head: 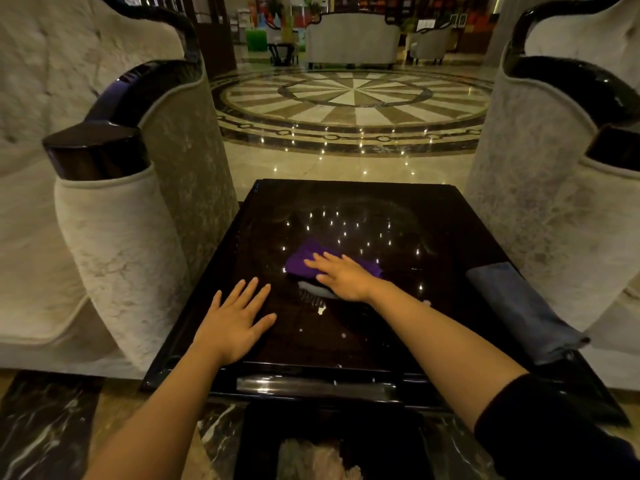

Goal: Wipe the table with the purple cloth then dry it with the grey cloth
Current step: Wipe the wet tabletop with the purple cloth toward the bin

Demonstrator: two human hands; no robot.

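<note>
A glossy black square table [381, 209] stands between two armchairs. The purple cloth [301, 259] lies bunched near the table's middle. My right hand [341, 275] lies flat on the cloth with fingers spread, pressing it to the surface. My left hand [235, 320] rests flat and empty on the table's near left part, fingers apart. The grey cloth [519, 306] lies folded along the table's right edge, apart from both hands. White specks and a smear [321, 309] mark the surface near my right wrist.
A pale upholstered armchair [114, 216] with a black armrest stands close on the left, another armchair [568, 188] on the right. A dark bin [263, 441] with crumpled paper inside sits below the table's near edge. Polished marble floor [353, 98] lies beyond.
</note>
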